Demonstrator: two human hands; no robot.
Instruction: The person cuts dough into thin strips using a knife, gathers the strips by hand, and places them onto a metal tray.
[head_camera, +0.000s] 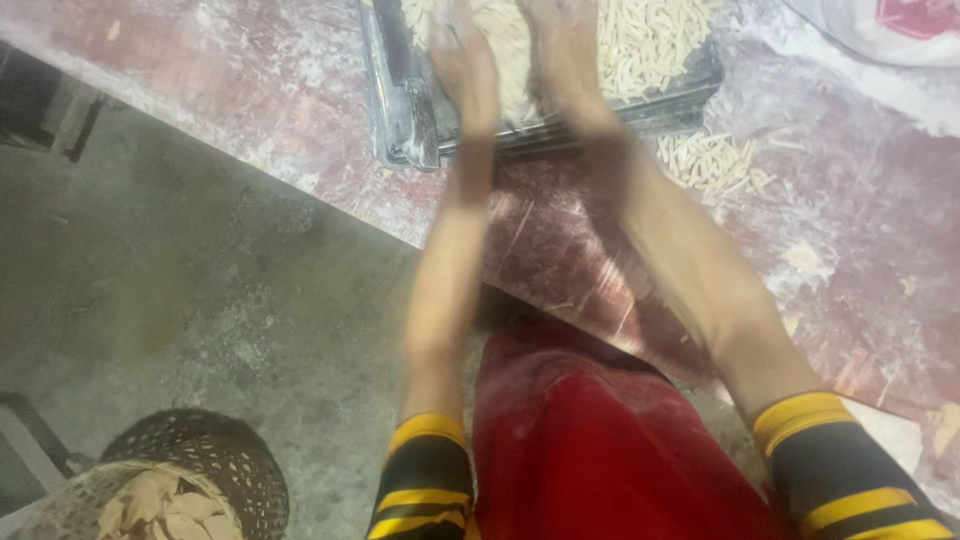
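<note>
A woven basket (195, 470) is sitting on the floor (200, 270) at the lower left, holding pale scraps. A red apron (590, 440) is covering the person's lap. Both forearms are reaching across the floured table (850, 250) into a dark tray (400, 110) of pale dough strips (650, 40). The left hand (465, 60) and right hand (565, 45) are lying flat, fingers stretched out, pressing on the strips; blur is hiding any grip. More strips (715, 160) are lying just beside the tray. A clear bag (890, 25) with a red patch is sitting at the far right corner.

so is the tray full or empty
Not empty: pale dough strips cover the part of the tray in view, with both hands, left and right, in the pile. Its far end is cut off, so fullness is uncertain.
</note>
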